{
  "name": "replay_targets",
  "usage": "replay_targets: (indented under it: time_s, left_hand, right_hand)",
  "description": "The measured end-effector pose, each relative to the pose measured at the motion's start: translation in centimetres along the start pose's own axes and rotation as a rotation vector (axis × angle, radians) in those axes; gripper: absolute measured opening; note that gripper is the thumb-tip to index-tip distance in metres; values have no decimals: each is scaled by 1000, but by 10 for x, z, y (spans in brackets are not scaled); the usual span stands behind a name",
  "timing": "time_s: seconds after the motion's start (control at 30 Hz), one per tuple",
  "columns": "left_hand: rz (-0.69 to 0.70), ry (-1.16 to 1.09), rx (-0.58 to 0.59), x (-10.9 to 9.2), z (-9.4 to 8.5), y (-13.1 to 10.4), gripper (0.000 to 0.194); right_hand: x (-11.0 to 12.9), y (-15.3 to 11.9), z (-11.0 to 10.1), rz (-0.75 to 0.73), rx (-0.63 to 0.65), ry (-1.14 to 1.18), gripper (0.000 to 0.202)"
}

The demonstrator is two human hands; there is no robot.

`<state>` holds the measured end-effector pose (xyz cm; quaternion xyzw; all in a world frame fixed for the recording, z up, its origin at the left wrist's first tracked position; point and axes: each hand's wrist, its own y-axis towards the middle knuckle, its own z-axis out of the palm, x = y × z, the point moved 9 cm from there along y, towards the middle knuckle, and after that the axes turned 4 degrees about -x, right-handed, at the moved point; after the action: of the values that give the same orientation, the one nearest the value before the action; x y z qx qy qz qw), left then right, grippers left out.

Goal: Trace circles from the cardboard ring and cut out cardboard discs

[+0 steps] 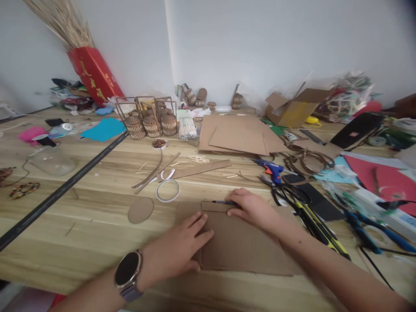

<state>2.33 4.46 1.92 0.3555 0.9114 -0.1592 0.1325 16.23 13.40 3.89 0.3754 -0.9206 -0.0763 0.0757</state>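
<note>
A sheet of brown cardboard point(240, 247) lies flat in front of me. My left hand point(177, 245), with a watch point(128, 269) on its wrist, rests with fingers spread along the sheet's left edge. A small cardboard strip point(212, 207) lies at the sheet's far edge. Over there, my right hand point(251, 210) is closed around a dark pen point(222, 202), whose tip points left along the strip. Part of the pen is hidden by the fingers. To the left lie a cardboard disc point(141, 210) and a roll of white tape point(168, 190).
On the right are scissors point(292, 193), a blue glue gun point(273, 170), a yellow-black utility knife point(321, 229) and blue-handled pliers point(364, 229). Cardboard sheets point(240, 132) and small lantern-like baskets point(151, 123) stand farther back. Several short sticks point(199, 159) lie mid-table.
</note>
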Motion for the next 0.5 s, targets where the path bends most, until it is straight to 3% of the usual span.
replay_targets:
  time_s: [0.2,0.33,0.43,0.5]
  left_hand:
    - [50,40,35,0,7,-2,77]
    - [79,41,52,3,13,-3,76]
    - [143,42,9,5,9,-5,73]
    - [200,47,-54,8,0,-2,59]
  right_hand:
    - [18,-10,15,-222,-63,-204,10]
    - [30,-20,23,-360,-136,-322,17]
    - [35,-23,26,-447,-165,-381,20]
    - [37,-24,26,-486,-174,-407,20]
